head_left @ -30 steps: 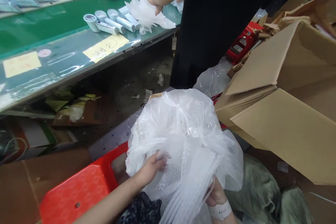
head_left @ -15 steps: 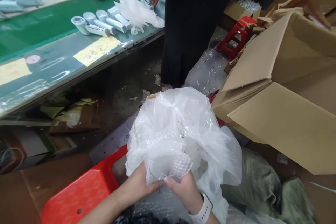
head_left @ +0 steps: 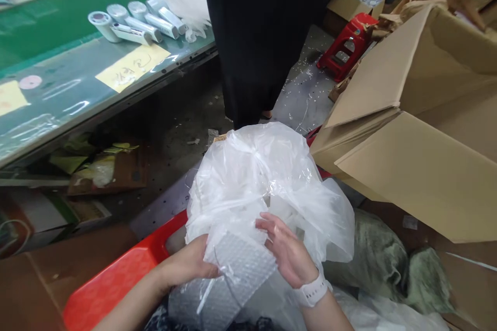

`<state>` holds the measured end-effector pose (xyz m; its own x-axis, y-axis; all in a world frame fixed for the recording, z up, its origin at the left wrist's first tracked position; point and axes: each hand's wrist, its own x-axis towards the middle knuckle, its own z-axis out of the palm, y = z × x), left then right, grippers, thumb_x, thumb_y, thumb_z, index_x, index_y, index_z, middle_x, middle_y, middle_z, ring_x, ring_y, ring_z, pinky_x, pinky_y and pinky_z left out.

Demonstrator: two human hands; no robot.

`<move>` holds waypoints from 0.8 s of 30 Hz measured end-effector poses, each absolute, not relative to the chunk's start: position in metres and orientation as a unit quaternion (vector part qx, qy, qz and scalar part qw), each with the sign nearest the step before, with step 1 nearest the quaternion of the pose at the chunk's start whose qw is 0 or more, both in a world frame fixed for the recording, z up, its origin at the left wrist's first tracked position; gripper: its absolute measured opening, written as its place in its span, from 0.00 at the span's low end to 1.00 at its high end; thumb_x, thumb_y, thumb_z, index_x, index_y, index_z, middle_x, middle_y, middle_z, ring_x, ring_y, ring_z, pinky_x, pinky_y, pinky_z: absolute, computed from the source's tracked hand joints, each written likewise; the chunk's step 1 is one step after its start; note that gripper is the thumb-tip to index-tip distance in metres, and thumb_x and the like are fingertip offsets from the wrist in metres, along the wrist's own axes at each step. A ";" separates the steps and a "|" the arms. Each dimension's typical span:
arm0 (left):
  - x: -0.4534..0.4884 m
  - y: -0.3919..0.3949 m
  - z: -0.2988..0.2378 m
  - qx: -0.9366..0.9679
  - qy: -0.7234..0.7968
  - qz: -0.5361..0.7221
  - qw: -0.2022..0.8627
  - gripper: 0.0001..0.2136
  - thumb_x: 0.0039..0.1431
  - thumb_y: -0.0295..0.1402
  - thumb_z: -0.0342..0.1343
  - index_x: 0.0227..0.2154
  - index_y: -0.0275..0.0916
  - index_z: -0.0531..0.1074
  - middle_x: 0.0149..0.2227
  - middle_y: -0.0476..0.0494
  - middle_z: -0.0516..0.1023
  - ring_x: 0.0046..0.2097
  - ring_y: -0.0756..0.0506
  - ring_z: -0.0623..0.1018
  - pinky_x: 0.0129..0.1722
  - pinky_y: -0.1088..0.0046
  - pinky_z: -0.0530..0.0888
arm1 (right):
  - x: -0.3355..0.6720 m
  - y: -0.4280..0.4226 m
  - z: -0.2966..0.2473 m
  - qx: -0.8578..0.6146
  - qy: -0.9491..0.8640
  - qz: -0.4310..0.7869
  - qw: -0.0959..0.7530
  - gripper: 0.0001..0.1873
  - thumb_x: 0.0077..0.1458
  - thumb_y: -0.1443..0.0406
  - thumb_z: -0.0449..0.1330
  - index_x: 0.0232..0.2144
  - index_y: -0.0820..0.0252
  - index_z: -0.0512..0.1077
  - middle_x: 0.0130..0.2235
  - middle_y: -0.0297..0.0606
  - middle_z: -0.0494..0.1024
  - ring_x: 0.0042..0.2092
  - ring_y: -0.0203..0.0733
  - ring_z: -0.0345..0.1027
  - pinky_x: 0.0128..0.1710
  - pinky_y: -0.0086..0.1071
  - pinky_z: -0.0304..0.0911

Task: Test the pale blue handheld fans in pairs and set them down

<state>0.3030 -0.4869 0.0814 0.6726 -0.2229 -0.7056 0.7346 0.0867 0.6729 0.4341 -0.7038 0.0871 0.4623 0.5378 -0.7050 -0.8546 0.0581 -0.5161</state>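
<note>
"Thumbs that had nearly met at the near edge of the bubble wrap (head_left: 248, 264) parted just then; the right hand (head_left: 285, 251) slipped a little farther off and opened."

"What did each have hold of?"

"Left hand (head_left: 194, 264) pinched the wrap's left side, thumb on top, its fingers mostly hidden. Right one was spread wide, fingers loosely curved, gripping nothing I could see. Whether it brushed the wrap, I couldn't tell. It wore a white wrist strap (head_left: 313, 292)."

"And where did the wrap lie?"

"Tilted, on the near side of the big white plastic bag (head_left: 272, 150), its lower part running toward the near left."

"What stood around them?"

"Red stool (head_left: 112, 279) on the near left, green sack (head_left: 375, 248) right of the bag, open cardboard box (head_left: 423, 176) on the right."

"Farther off?"

"Someone in black (head_left: 267, 36) stood by the bench (head_left: 73, 83) on the far left. Pale blue devices (head_left: 134, 26) were lined up there, with a yellow note (head_left: 132, 68) on the near side of them."
</note>
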 end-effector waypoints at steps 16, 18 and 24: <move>0.317 -0.537 0.073 0.559 0.070 -0.435 0.702 0.38 0.38 0.50 0.69 0.54 0.39 0.72 0.47 0.44 0.79 0.47 0.36 0.76 0.52 0.63 0.71 | 0.435 -0.699 0.087 -0.783 -0.344 0.493 0.162 0.31 0.57 0.77 0.48 0.61 0.57 0.66 0.44 0.45 0.79 0.46 0.48 0.73 0.48 0.39 0.67; 0.314 -0.538 0.068 0.534 0.075 -0.450 0.712 0.42 0.35 0.50 0.71 0.55 0.39 0.71 0.48 0.44 0.79 0.48 0.36 0.76 0.53 0.62 0.71 | 0.435 -0.695 0.087 -0.773 -0.355 0.501 0.155 0.21 0.57 0.75 0.52 0.48 0.58 0.77 0.37 0.42 0.79 0.41 0.46 0.74 0.42 0.35 0.66; 0.317 -0.534 0.072 0.533 0.050 -0.442 0.720 0.46 0.27 0.51 0.73 0.55 0.39 0.72 0.49 0.42 0.79 0.54 0.32 0.73 0.55 0.60 0.70 | 0.463 -0.723 0.126 -0.812 -0.338 0.436 0.192 0.12 0.61 0.67 0.53 0.29 0.59 0.75 0.34 0.43 0.78 0.38 0.48 0.72 0.38 0.38 0.63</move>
